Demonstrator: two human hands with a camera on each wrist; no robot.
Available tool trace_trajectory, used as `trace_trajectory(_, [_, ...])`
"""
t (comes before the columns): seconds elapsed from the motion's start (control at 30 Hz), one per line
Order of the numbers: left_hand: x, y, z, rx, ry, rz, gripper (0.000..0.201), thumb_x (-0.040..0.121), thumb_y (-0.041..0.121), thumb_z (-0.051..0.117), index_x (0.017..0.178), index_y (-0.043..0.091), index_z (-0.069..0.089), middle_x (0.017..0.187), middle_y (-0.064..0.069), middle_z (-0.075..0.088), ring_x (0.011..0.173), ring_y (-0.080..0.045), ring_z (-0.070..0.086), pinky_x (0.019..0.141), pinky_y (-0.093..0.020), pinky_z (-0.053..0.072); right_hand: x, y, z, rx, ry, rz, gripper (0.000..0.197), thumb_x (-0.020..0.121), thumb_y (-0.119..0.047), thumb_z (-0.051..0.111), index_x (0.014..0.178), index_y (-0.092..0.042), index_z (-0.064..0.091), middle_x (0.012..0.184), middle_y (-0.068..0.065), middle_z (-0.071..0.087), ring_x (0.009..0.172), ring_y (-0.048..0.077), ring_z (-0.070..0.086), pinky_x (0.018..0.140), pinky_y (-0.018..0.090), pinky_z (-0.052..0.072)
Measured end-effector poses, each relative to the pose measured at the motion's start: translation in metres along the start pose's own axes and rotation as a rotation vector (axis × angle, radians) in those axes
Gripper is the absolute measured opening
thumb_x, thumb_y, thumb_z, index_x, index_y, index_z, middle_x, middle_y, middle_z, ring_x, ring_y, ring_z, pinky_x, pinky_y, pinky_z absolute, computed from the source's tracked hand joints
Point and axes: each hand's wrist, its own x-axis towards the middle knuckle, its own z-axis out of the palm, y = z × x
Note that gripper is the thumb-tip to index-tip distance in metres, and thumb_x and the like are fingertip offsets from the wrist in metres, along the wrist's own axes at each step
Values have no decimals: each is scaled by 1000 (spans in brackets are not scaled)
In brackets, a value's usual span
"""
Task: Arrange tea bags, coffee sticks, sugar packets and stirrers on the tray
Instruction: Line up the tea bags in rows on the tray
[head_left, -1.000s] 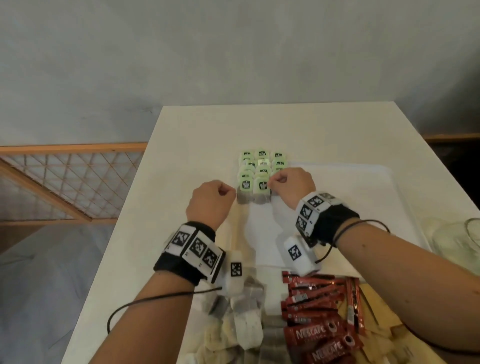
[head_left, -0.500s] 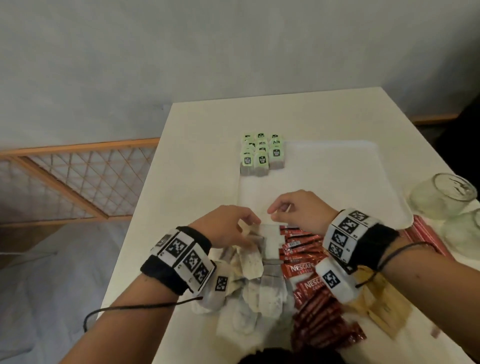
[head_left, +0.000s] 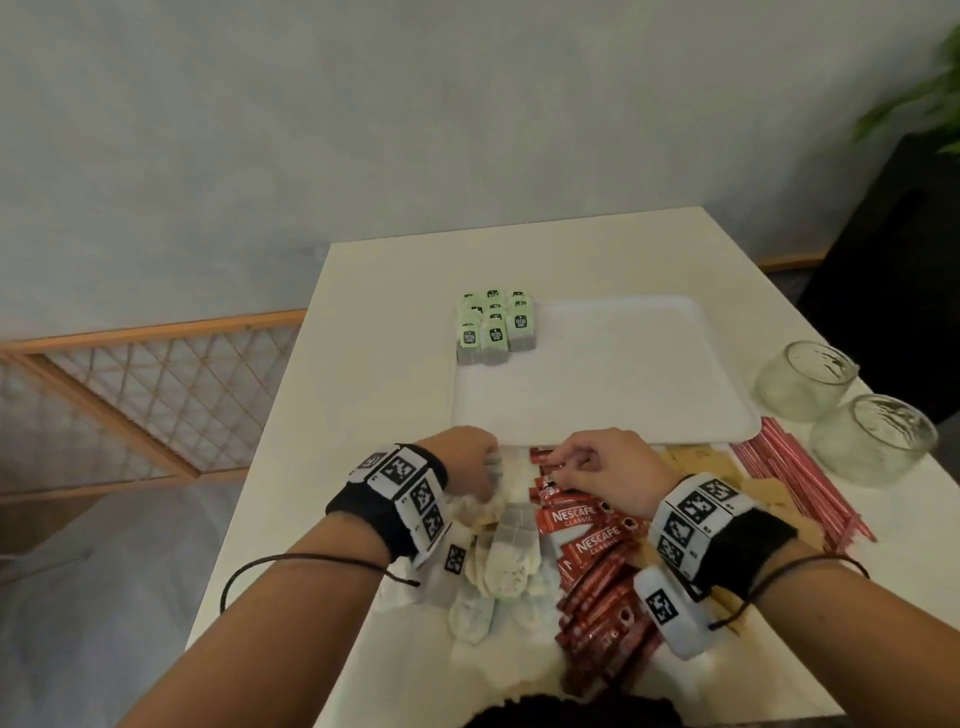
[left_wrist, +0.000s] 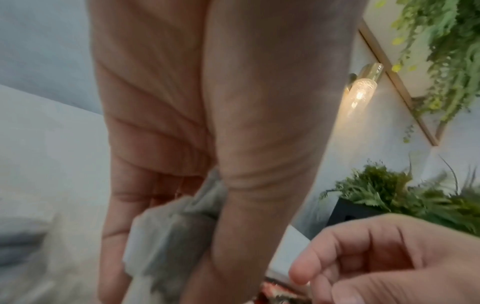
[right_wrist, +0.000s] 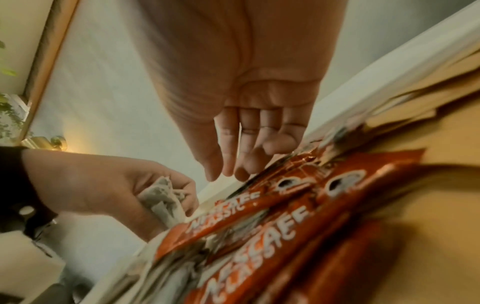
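Note:
A white tray (head_left: 623, 374) lies mid-table, with rows of green-tagged tea bags (head_left: 496, 325) in its far-left corner. In front of it lie a pile of loose tea bags (head_left: 501, 566), red coffee sticks (head_left: 589, 545), brown sugar packets (head_left: 698, 460) and red stirrers (head_left: 802, 486). My left hand (head_left: 488, 465) is over the tea bag pile and grips a crumpled grey tea bag (left_wrist: 171, 232) between thumb and fingers. My right hand (head_left: 563, 462) is over the far ends of the coffee sticks (right_wrist: 259, 203); its fingertips (right_wrist: 241, 172) touch a stick, with nothing pinched.
Two glass jars (head_left: 802, 379) (head_left: 875, 439) stand at the table's right edge, beyond the stirrers. A wooden lattice fence (head_left: 145, 395) runs to the left of the table. Most of the tray's surface is bare.
Both hands have drawn back from the tea bag rows on the tray to the piles at the front. The left hand has taken hold of a tea bag; the right has shifted onto the coffee sticks.

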Motion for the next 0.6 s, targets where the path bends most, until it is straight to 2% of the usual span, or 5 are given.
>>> trace_trajectory(0.07, [-2,-1,-3,-100,67,23,17,84,12,67,92,13,52,92,0,52,83,-17,50,71,-27,41,-6,-1,-3,41,14,-7,20,81,-34,75,100,-33,69,91,-11,69,83,4,63,78,24,52])
trace_trajectory(0.17, [-2,1,-5,-465,191,113,19,83,10,68,84,14,50,83,1,53,73,-15,56,71,-33,54,-10,-5,-8,195,28,-32,29,76,-39,79,103,-32,68,88,-9,69,78,4,62,72,22,49])
trace_trajectory(0.33, [-1,21,-3,-994,357,170,29,79,13,79,92,13,54,95,-10,61,88,-26,65,87,-44,58,-5,-9,-17,225,103,-91,22,82,-43,72,98,-31,64,91,-6,67,79,11,65,78,34,54])
trace_trajectory(0.47, [-3,41,2,-1429,217,180,23,91,23,68,103,7,55,102,-12,63,98,-26,66,90,-41,57,-5,-13,-24,320,189,-131,22,90,-32,66,79,-15,57,78,4,71,66,16,64,68,37,53])
trace_trajectory(0.6, [-2,51,0,-1559,43,134,37,100,37,49,119,7,60,105,-13,63,94,-23,61,87,-39,54,1,-10,-32,429,247,-81,20,91,-18,65,75,-14,53,74,10,73,58,18,61,58,34,50])
